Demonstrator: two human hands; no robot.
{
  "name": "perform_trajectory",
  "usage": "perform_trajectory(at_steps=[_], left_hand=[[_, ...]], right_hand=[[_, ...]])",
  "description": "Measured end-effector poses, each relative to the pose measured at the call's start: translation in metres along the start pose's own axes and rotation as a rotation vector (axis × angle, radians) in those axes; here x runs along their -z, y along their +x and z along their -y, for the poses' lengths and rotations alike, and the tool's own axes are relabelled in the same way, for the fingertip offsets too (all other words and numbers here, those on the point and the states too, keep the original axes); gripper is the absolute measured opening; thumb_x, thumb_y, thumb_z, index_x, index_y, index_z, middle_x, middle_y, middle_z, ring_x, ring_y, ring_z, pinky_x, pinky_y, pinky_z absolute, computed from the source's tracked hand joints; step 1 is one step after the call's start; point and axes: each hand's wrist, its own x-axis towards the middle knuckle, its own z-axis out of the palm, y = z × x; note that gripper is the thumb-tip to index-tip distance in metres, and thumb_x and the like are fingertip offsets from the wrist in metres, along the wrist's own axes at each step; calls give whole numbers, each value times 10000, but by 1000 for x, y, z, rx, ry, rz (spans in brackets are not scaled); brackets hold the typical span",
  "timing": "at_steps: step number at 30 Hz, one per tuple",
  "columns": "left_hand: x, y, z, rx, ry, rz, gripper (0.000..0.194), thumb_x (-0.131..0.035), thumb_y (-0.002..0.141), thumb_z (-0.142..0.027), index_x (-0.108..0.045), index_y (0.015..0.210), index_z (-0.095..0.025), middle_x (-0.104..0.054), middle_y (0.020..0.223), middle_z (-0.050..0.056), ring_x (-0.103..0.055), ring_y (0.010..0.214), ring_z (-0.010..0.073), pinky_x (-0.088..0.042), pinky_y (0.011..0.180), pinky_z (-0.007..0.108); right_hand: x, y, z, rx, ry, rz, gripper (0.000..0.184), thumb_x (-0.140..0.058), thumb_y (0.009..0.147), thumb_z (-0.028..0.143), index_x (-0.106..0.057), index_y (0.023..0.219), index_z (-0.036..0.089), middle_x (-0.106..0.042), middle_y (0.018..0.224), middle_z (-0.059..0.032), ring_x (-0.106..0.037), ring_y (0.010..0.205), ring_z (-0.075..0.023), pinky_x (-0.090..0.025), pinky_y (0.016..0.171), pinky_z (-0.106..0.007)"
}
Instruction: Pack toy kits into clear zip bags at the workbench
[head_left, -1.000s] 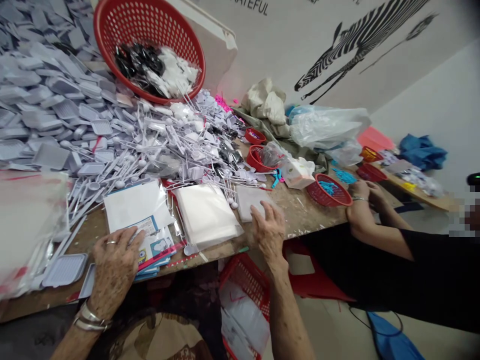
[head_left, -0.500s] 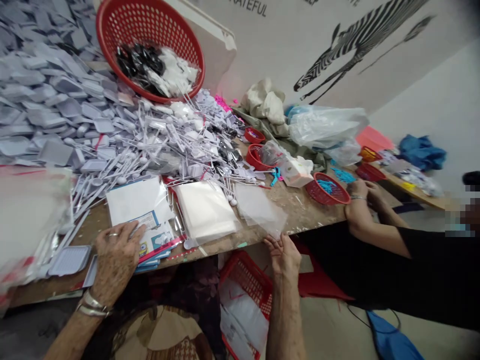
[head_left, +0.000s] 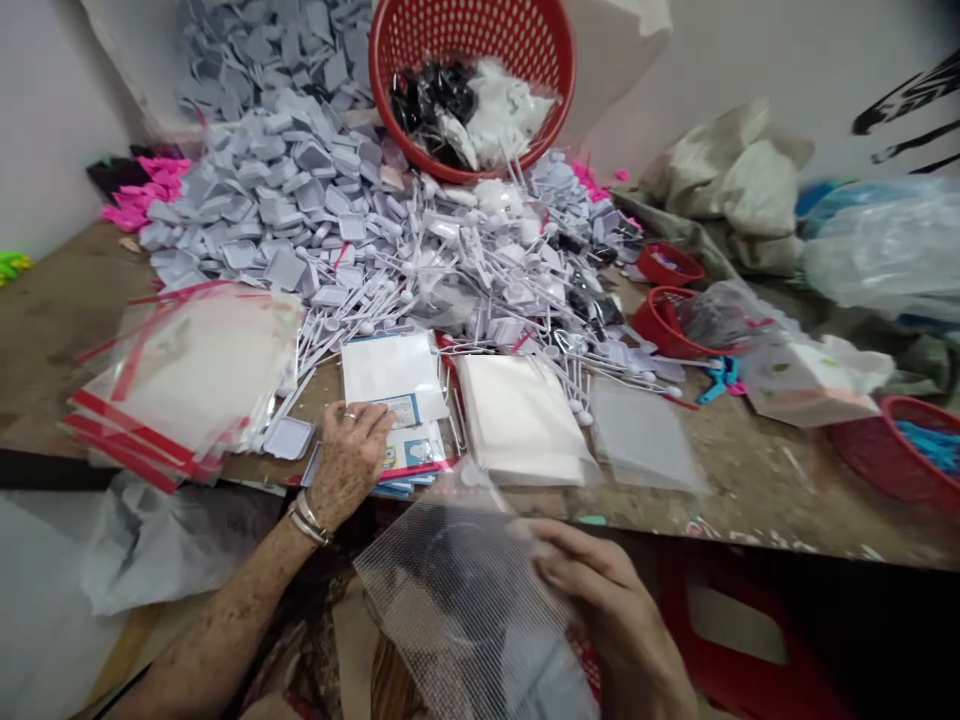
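My left hand [head_left: 351, 448], with a ring and a bracelet, lies palm down with its fingers stretched over a stack of printed cards in clear plastic [head_left: 420, 450]. Its fingertips touch a small blue-edged card [head_left: 403, 408]. A see-through plastic sheet with a fine grid texture [head_left: 465, 570] is pinched in my right hand [head_left: 600, 580] by its right side, over my lap in front of the table edge. To the right of the cards are a thick stack of whitish translucent sheets [head_left: 517, 415] and a thinner stack of clear sheets [head_left: 645, 435].
Clear bags with red strips [head_left: 195, 380] overhang the table's left front edge. A heap of pale plastic trays [head_left: 285, 200] and thin sticks [head_left: 480, 260] fills the back. Behind it stands a red basket [head_left: 559, 90]. Small red baskets [head_left: 667, 320] and a white box [head_left: 814, 385] are at right.
My right hand has left the thin stack on the right and come back toward my lap with one clear sheet. My left hand stays on the cards. The view has turned left.
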Motion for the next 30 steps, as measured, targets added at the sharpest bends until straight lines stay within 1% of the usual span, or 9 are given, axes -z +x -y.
perform_trajectory(at_steps=[2,4,9,12,15,17,20,25,30], left_hand=[[0,-1,3,-25,-26,-3,330,-463,938,-126,-627,1224,-144,-666,1246,113,-569,1085,256,-333,1022,507],[0,-2,8,-51,-61,4,343,-456,950,-149,-617,1252,-165,-655,1263,110,-559,1101,249,-338,1024,497],[0,-4,21,-133,-81,14,410,-492,906,-121,-619,1282,-225,-604,1318,114,-533,1126,264,-370,1010,489],[3,-5,23,-136,-61,27,472,-509,883,-98,-598,1319,-255,-561,1349,128,-513,1147,279,-383,1000,487],[7,-10,18,-7,1,18,468,-538,923,-237,-538,1391,-225,-571,1288,165,-507,1142,313,-379,983,504],[8,-16,12,111,60,14,477,-530,942,-326,-532,1389,-159,-629,1153,175,-537,1080,325,-388,943,494],[9,-24,3,203,32,61,437,-481,972,-322,-542,1349,-110,-691,1026,159,-598,950,295,-405,878,446],[17,-26,1,392,-365,156,449,-491,945,-241,-462,1388,-176,-670,788,11,-587,641,158,-435,669,293],[31,-23,5,528,-754,275,515,-524,873,-200,-456,1384,-211,-557,659,-70,-540,497,97,-418,526,228]], right_hand=[[-19,21,-3,-62,12,94,329,-787,599,273,-792,915,179,-698,667,-34,-560,526,-143,-351,441,-223],[-29,40,-5,-98,41,115,314,-772,610,259,-788,914,181,-658,609,-5,-478,460,-100,-286,413,-199],[-32,53,-8,-51,101,99,332,-784,675,311,-770,985,196,-572,544,41,-315,394,-49,-201,383,-185],[-28,51,-15,13,92,85,381,-792,697,348,-755,1052,215,-628,622,26,-406,437,-67,-303,421,-195],[-24,50,-27,63,48,66,410,-789,721,367,-741,1104,228,-731,844,-32,-617,658,-149,-457,590,-239],[-21,51,-35,62,42,54,413,-788,733,369,-735,1120,235,-745,903,-45,-657,742,-178,-485,649,-256],[-18,50,-43,43,56,43,426,-797,731,367,-730,1134,244,-749,933,-49,-671,753,-192,-505,677,-274],[-13,48,-46,46,35,67,432,-791,750,373,-726,1160,256,-742,998,-58,-675,839,-208,-512,740,-283],[-17,46,-46,16,81,60,400,-823,718,367,-753,1096,255,-720,865,-38,-610,678,-138,-476,599,-219]])
